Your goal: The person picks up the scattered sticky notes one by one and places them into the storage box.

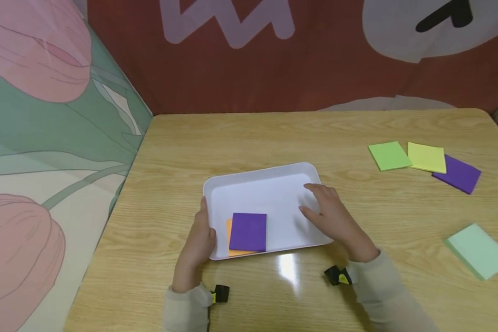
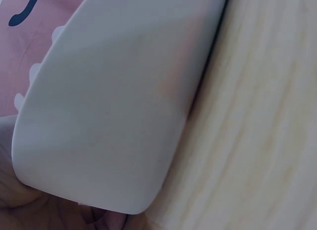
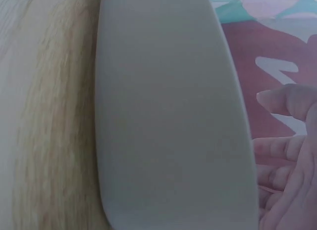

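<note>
A white rectangular tray (image 1: 275, 198) stands on the table, slightly turned. My left hand (image 1: 198, 237) grips its left end, thumb at the inner rim and fingers along the outer wall; in the left wrist view part of that hand is hidden behind the tray. Over the right end of the tray is my right hand (image 1: 332, 214), fingers spread and nothing between them. A purple sticky-note pad (image 1: 248, 232) lies in the tray's front left part, covering most of an orange pad (image 1: 235, 252). The right wrist view shows the tray's outer wall (image 3: 173, 111) beside the loosely bent fingers.
On the wooden table (image 1: 257, 138), at the back right, are a green pad (image 1: 390, 156), a yellow pad (image 1: 426, 157) and a second purple pad (image 1: 458, 174), partly overlapping. A thicker mint-green pad (image 1: 479, 251) lies at the right. A printed cloth (image 1: 249, 78) hangs behind the table.
</note>
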Motion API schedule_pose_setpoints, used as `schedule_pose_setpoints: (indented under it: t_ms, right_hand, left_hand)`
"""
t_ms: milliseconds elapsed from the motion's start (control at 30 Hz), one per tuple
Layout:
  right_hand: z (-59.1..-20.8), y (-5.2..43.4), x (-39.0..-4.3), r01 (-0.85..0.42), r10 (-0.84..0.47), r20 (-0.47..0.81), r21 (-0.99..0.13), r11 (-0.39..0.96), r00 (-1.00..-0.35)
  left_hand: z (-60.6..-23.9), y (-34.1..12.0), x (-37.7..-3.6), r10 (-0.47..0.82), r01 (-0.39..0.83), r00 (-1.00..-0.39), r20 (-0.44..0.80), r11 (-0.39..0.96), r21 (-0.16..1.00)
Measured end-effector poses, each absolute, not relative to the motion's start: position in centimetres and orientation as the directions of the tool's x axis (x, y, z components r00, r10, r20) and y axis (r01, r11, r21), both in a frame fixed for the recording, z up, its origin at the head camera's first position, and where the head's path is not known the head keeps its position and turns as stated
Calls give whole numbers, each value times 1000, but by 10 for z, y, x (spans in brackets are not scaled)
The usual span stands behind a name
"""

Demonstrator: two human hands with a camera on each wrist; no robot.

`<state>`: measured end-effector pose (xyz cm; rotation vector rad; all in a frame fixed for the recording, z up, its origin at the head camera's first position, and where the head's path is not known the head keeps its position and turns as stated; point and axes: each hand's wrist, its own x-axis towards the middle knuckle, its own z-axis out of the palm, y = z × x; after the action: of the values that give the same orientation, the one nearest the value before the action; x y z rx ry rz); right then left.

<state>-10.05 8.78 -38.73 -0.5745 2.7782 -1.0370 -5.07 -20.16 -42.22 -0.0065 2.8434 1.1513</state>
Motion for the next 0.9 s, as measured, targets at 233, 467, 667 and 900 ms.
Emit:
schedule_pose_setpoints:
  t_ms: [233, 467, 667, 900]
  right_hand:
    - [-388, 99, -100, -287, -359, 29, -662, 692, -933]
    - [-388, 117, -98, -249, -322, 13, -668, 702, -946]
    - [-387, 139, -96, -153, -246, -42, -678, 719, -968]
    - [-388, 161, -94, -107, -190, -51, -670, 734, -980]
  left_hand:
    - [-424, -203, -51, 34, -14, -998, -56, 727, 686]
    - [-423, -203, -51, 32, -32, -996, -81, 729, 684]
    - [-422, -202, -51, 26, -53, -994, -104, 723, 689]
    - [-420, -201, -51, 26, -72, -991, -130, 720, 690]
